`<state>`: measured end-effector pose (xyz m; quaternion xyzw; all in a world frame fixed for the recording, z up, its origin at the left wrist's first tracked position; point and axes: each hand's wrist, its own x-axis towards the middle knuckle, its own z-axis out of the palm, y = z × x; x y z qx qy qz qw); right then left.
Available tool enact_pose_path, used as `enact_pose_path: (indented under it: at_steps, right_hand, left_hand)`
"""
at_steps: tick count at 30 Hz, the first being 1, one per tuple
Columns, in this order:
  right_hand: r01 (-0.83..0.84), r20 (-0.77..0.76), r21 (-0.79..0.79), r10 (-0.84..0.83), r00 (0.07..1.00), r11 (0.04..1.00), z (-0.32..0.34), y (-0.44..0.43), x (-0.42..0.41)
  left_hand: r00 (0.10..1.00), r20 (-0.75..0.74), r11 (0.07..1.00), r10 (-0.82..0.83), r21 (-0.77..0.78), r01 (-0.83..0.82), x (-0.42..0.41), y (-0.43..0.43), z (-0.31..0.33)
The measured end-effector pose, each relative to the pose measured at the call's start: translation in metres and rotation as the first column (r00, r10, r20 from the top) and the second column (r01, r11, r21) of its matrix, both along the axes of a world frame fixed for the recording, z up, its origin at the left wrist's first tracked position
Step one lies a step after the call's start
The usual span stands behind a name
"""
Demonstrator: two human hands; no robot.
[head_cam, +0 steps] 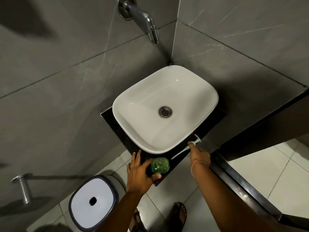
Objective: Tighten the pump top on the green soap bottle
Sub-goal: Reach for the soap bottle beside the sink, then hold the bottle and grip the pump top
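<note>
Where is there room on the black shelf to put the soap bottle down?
Little room: the white basin covers most of the black counter. Bare strips run left of the basin and between the green soap bottle and the white pump top. The front corner is crowded by the left hand and right hand.

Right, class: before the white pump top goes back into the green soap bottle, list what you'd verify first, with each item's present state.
1. Green translucent soap bottle upright on the black counter: ok.
2. Left hand steadying the bottle: ok.
3. Bottle mouth open: ok.
4. White plastic pump top with its long tube reached by the right hand: fingertips on it; firm grip cannot tell.
5. Pump seated in the bottle: not ok.
</note>
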<state>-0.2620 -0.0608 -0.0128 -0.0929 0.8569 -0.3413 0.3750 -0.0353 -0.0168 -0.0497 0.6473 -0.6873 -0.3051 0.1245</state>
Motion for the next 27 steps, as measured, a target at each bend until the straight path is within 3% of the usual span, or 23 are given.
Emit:
enact_pose_path:
  at_steps: [2, 4, 8, 10, 12, 20, 27]
  right_hand:
    - [0.016, -0.084, -0.240, -0.037, 0.996, 0.971, 0.022, 0.019, 0.009]
    - [-0.097, -0.196, -0.415, 0.015, 0.981, 0.905, 0.046, 0.043, 0.021]
    - [-0.438, -0.521, -0.535, 0.126, 0.844, 0.723, 0.074, 0.071, 0.047]
    - [-0.563, -0.623, -0.545, 0.149, 0.768, 0.621, 0.070, 0.071, 0.058]
    - [-0.605, -0.656, -0.535, 0.160, 0.738, 0.590, 0.060, 0.069, 0.065]
    - [-0.699, -0.696, -0.386, 0.308, 0.649, 0.602, 0.020, 0.079, 0.071]
    - [-0.678, -0.636, -0.300, 0.389, 0.666, 0.671, -0.002, 0.081, 0.079]
  left_hand:
    - [1.000, 0.006, 1.000, -0.006, 0.005, 0.006, 0.001, -0.002, -0.001]
    - [1.000, 0.026, 1.000, -0.018, 0.005, 0.018, 0.003, -0.002, -0.002]
    - [0.998, 0.057, 1.000, -0.027, -0.003, 0.027, 0.002, -0.002, -0.002]
    - [0.997, 0.068, 0.999, -0.032, -0.002, 0.032, 0.002, -0.001, -0.002]
    - [0.997, 0.071, 0.999, -0.038, 0.005, 0.037, 0.001, -0.001, -0.002]
    - [0.996, 0.087, 0.999, -0.033, -0.001, 0.034, 0.001, 0.000, 0.000]
    - [0.991, 0.126, 0.998, -0.046, -0.046, 0.052, 0.002, -0.001, -0.004]
